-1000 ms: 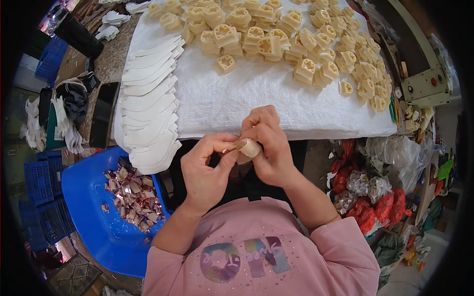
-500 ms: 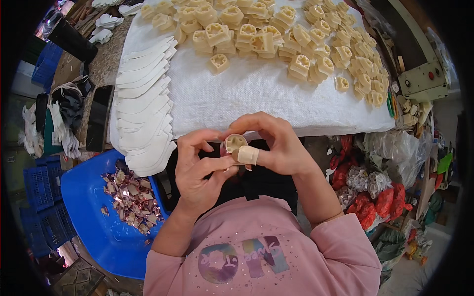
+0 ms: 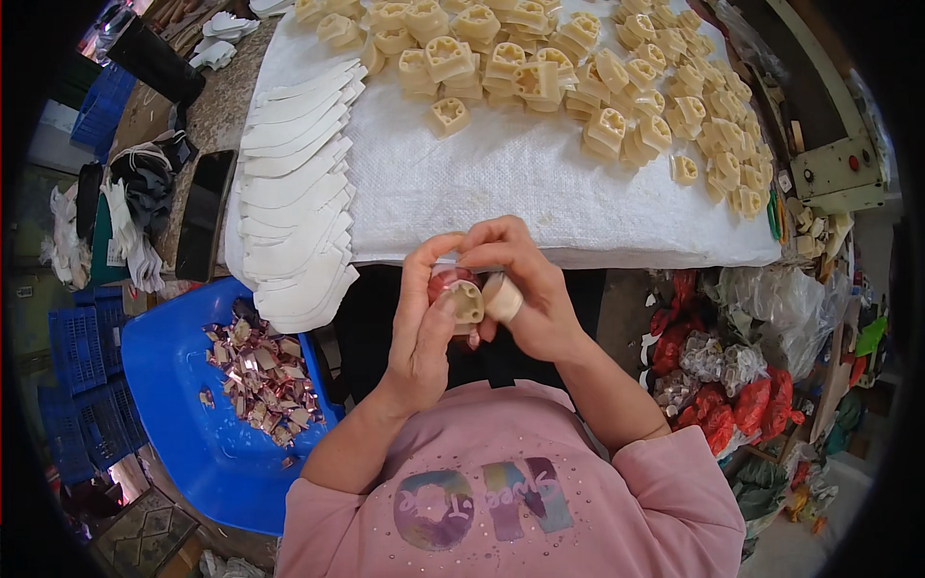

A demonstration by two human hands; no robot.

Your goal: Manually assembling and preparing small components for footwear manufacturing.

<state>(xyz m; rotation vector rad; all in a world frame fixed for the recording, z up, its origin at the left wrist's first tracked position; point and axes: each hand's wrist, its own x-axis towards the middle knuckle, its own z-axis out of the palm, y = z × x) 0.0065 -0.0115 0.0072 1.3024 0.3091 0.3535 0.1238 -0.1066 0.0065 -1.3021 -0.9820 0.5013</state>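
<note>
Just below the table's front edge, both my hands meet around a small cream moulded piece (image 3: pixel 465 304) with a hollow, ribbed inside and a shiny dark-pink outer side. My left hand (image 3: pixel 422 323) is closed on it, thumb across its near left side. The fingers of my right hand (image 3: pixel 535 294) curl round its far and right sides. A tan wrap (image 3: pixel 502 298) covers the right thumb, which stands just right of the piece. White strips (image 3: pixel 299 202) lie overlapped in a column along the table's left side. Many similar cream pieces (image 3: pixel 520 72) are heaped farther back.
A blue basin (image 3: pixel 183 405) at the left holds shiny pinkish fragments (image 3: pixel 262 380). A dark phone (image 3: pixel 205 217) lies left of the white-covered table (image 3: pixel 414 188). Red and clear plastic bags (image 3: pixel 732 395) crowd the right side. A beige machine (image 3: pixel 838 169) stands at the far right.
My hands have turned the cream piece, so its pink side now shows. The left thumb has come over it, and the right thumb has moved off its opening. The whole view has shifted slightly.
</note>
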